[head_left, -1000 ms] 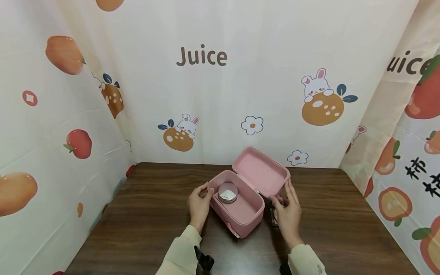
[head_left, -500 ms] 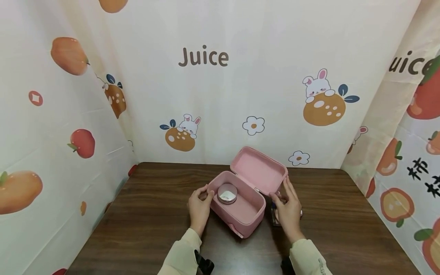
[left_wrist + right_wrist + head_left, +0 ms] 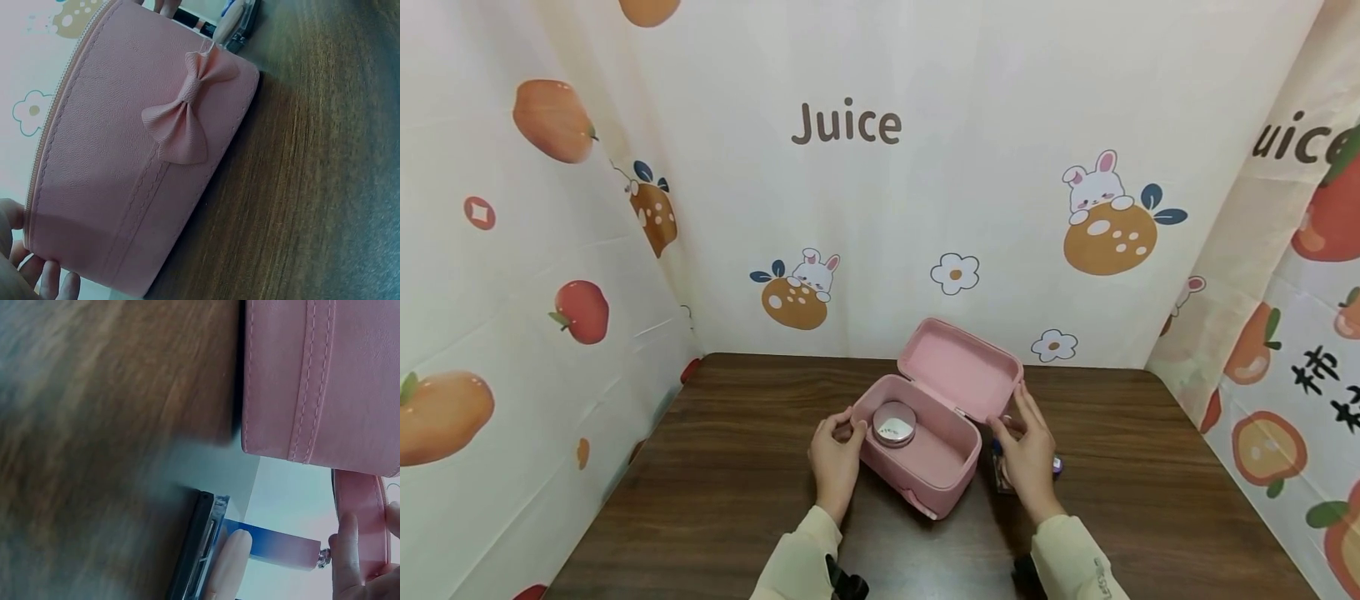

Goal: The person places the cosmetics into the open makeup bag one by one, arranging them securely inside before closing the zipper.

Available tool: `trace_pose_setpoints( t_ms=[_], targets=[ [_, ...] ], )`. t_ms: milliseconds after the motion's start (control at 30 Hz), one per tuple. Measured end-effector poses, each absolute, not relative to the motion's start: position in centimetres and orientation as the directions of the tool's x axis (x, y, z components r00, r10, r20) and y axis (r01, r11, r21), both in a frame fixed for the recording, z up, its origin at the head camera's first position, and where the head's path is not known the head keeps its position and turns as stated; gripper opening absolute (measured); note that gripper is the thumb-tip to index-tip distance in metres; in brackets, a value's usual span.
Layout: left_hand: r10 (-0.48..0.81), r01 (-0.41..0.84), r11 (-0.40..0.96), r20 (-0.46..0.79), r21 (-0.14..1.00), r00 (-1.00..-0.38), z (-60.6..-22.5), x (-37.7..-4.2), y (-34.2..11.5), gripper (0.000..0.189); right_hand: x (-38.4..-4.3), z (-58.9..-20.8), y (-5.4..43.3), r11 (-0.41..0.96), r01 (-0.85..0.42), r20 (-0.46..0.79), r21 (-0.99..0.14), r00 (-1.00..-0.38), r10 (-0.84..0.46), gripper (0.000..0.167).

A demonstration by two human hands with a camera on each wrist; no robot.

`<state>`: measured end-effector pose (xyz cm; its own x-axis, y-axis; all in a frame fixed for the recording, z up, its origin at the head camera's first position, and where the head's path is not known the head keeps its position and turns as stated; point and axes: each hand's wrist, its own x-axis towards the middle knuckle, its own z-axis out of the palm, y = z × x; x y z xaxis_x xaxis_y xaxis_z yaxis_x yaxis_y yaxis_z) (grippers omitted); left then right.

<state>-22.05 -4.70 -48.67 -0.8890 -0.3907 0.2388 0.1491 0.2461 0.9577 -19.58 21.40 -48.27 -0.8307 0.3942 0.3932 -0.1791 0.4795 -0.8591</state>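
A pink zippered makeup case (image 3: pixel 917 483) with a bow (image 3: pixel 187 106) on one outer side stands on the table, its lid (image 3: pixel 962 367) raised and leaning back. Inside, near the left end, lies a round, shiny silver compact (image 3: pixel 894 424). My left hand (image 3: pixel 835 458) grips the case at its left rim, thumb on the near side. With my right hand (image 3: pixel 1030 458) I hold the right edge of the lid between thumb and fingers. Behind that hand, partly hidden, are a dark flat case with a clear cover (image 3: pixel 199 544), a blue-to-pink tube (image 3: pixel 275 545) and a pale oval piece (image 3: pixel 229 565).
The dark wood table (image 3: pixel 737 467) runs to a white fruit-print curtain (image 3: pixel 880 208) behind and at both sides. A black and pink tube (image 3: pixel 195 21) shows past the case's far end in the left wrist view.
The pink case has turned slightly, its lid going left and its near corner right, both hands still holding on. More of the things behind my right hand shows.
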Motion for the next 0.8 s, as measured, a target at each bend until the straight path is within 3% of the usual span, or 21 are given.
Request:
trace_pose_setpoints(
  t_ms=[800],
  targets=[
    [-0.436, 0.153, 0.281, 0.268, 0.947, -0.859, -49.2, -20.7, -4.5, 0.021, -20.9, -47.1, 20.8, 0.486, -0.14, 0.331, -0.863, -0.883, 0.333, 0.068]
  ],
)
